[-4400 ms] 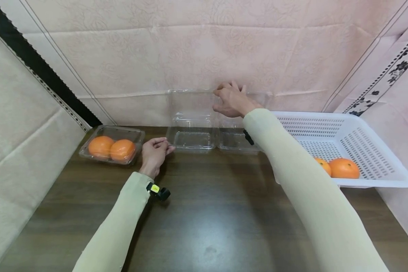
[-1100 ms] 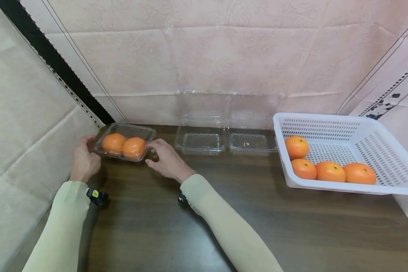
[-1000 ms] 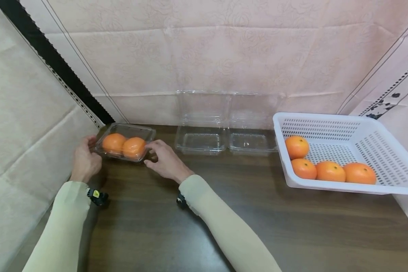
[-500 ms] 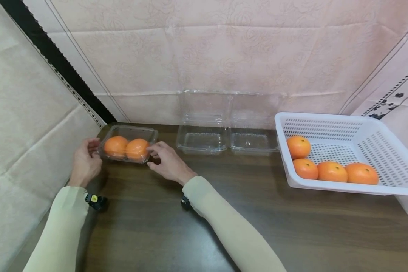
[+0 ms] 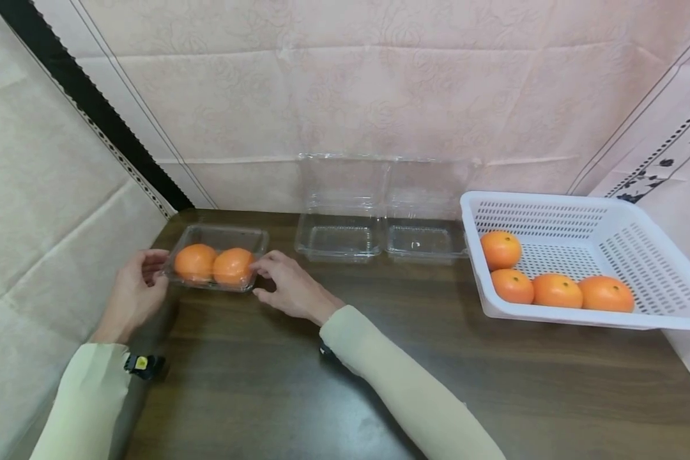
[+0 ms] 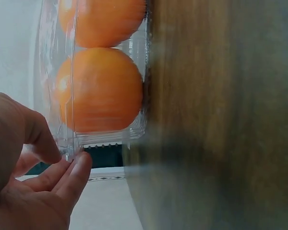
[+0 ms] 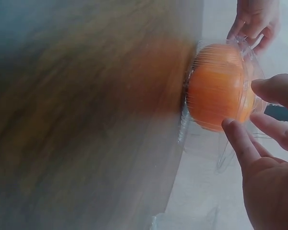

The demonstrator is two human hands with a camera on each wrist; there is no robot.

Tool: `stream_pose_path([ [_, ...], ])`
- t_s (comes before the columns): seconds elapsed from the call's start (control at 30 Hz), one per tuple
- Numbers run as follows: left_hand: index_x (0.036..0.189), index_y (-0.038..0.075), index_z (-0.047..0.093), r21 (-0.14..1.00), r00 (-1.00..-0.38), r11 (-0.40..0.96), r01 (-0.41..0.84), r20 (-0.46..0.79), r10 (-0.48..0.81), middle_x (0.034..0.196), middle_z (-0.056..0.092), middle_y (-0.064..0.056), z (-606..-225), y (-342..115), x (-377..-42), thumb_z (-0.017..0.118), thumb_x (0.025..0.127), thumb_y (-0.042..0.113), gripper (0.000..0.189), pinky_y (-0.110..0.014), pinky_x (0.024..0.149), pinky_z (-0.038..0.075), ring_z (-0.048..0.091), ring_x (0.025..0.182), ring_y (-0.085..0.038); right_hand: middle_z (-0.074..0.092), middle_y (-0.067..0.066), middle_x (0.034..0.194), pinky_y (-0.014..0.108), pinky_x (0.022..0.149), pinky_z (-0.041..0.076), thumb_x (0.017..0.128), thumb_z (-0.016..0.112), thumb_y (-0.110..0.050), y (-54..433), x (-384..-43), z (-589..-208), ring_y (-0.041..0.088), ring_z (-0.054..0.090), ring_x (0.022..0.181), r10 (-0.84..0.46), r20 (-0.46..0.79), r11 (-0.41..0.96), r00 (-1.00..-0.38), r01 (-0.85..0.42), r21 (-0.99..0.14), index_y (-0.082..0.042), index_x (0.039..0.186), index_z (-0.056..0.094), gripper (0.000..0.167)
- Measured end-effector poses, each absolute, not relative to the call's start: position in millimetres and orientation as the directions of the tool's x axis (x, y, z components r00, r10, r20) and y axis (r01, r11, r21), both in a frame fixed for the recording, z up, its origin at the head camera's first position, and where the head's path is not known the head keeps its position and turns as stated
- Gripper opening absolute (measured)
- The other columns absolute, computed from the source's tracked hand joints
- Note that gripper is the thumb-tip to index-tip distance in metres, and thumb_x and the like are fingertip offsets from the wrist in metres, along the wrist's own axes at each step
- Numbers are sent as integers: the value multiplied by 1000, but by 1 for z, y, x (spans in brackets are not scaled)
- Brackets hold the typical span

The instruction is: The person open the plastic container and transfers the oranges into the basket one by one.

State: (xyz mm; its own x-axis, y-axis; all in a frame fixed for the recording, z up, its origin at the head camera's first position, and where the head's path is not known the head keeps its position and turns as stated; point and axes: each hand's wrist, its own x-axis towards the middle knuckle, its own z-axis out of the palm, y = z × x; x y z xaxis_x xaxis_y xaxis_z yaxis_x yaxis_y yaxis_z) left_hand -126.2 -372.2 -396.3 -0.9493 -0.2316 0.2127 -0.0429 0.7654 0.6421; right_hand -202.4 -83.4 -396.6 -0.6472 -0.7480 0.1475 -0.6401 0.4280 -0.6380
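A closed clear plastic clamshell box (image 5: 227, 236) sits at the left of the table, with two oranges (image 5: 195, 262) side by side inside. My left hand (image 5: 135, 294) holds its left end; in the left wrist view, the thumb and fingers pinch the rim's corner. At the opposite end, my right hand (image 5: 293, 287) grips the box's edge with thumb and fingertips spread along it, as the right wrist view shows. The lower orange (image 6: 101, 90) presses near the clear side wall in the left wrist view.
Two empty clamshell boxes (image 5: 340, 239) stand with lids raised against the pink cloth backdrop (image 5: 345, 96). A white perforated basket (image 5: 667, 268) with several oranges (image 5: 558, 291) is at the right. Cloth also walls the table's left side.
Both hands have gone from the empty boxes to the filled box; the right hand left a raised lid. Over the last half second the filled box has shifted slightly toward me.
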Motion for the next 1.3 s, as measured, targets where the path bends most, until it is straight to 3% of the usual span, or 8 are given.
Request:
stream_pose_path([
  [0.1,136,-5,49,626,-951,778,-49,209,-228,130,57,-27,-395,-368,-121,46,99,6,38,-5,77,37,55,111,-23,57,6,136,16,106,51,98,70,-17,-77,-200,-396,18,62,124,-755,152,426,-638,-654,-625,-7,140,58,45],
  [0.23,131,-5,53,615,-945,788,-32,239,-224,125,61,-26,-395,-364,-114,47,97,2,35,-4,76,38,55,104,-7,56,5,136,16,106,51,98,69,-17,-67,-197,-398,17,62,125,-763,147,422,-630,-657,-624,-7,140,57,45],
  [0.3,128,-4,55,606,-939,795,-8,269,-214,121,63,-25,-395,-362,-109,48,96,1,33,-1,75,38,49,97,6,57,5,135,17,107,51,98,70,-17,-63,-195,-398,18,62,125,-766,145,418,-626,-657,-627,-7,141,57,45],
  [0.4,127,-3,56,594,-936,804,-11,278,-218,119,64,-23,-395,-357,-103,51,96,1,32,-2,74,39,45,93,13,58,5,135,18,107,51,98,70,-17,-56,-193,-397,17,63,125,-769,144,416,-623,-659,-626,-7,140,58,45],
  [0.6,126,0,58,598,-931,801,-39,269,-246,114,67,-20,-395,-347,-93,53,98,5,29,-5,72,41,47,89,12,58,3,137,20,107,52,98,70,-20,-43,-187,-397,13,62,125,-771,125,430,-625,-655,-621,-8,139,59,44],
  [0.77,127,4,59,592,-936,805,-39,261,-238,114,68,-17,-396,-339,-87,54,100,9,28,-5,71,42,55,92,0,58,3,137,19,106,52,97,71,-20,-30,-182,-396,13,63,124,-781,119,419,-613,-656,-628,-8,138,60,43],
  [1.0,125,3,59,592,-948,806,-9,251,-195,111,69,-17,-394,-326,-80,56,99,6,27,-1,69,43,50,87,13,60,3,134,22,106,54,96,72,-17,-7,-177,-396,13,64,122,-788,140,388,-599,-661,-643,-8,135,62,41],
  [1.3,122,3,60,611,-957,791,18,240,-164,105,69,-13,-389,-308,-70,56,98,3,24,1,70,45,54,86,9,61,1,133,23,106,54,96,72,-17,17,-167,-394,13,64,122,-789,149,376,-596,-661,-650,-10,134,63,40],
])
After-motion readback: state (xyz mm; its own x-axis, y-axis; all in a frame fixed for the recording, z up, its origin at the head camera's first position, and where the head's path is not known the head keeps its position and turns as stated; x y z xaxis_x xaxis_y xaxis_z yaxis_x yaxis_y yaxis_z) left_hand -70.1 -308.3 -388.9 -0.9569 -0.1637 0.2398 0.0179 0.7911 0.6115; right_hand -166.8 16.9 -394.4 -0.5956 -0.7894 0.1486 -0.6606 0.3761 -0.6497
